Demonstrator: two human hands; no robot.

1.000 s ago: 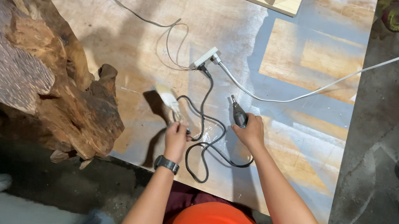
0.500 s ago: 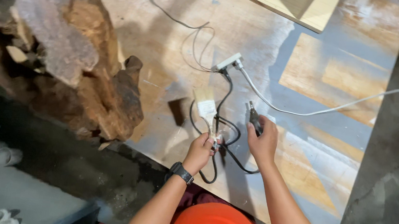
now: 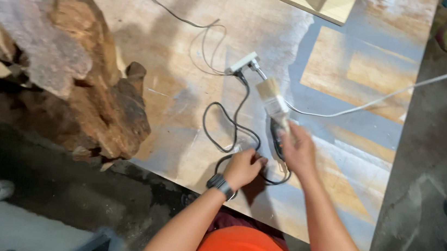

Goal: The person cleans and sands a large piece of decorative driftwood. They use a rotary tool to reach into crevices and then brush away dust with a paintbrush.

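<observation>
Holding a paintbrush (image 3: 273, 100) in the right hand (image 3: 299, 149), fingers wrapped round the handle, pale bristles pointing to the far side. It's up off the plywood sheet (image 3: 182, 99), just above a dark power tool (image 3: 277, 139) lying under that hand. Left hand (image 3: 242, 168), with a black watch (image 3: 220, 184) on the wrist, is curled shut around the black cord (image 3: 224, 123) at the near edge. That cord loops back to a white power strip (image 3: 242, 63) further away. Big chunk of gnarly root wood (image 3: 61, 55) sits over on the left, white cable (image 3: 401, 91) trailing off right.
</observation>
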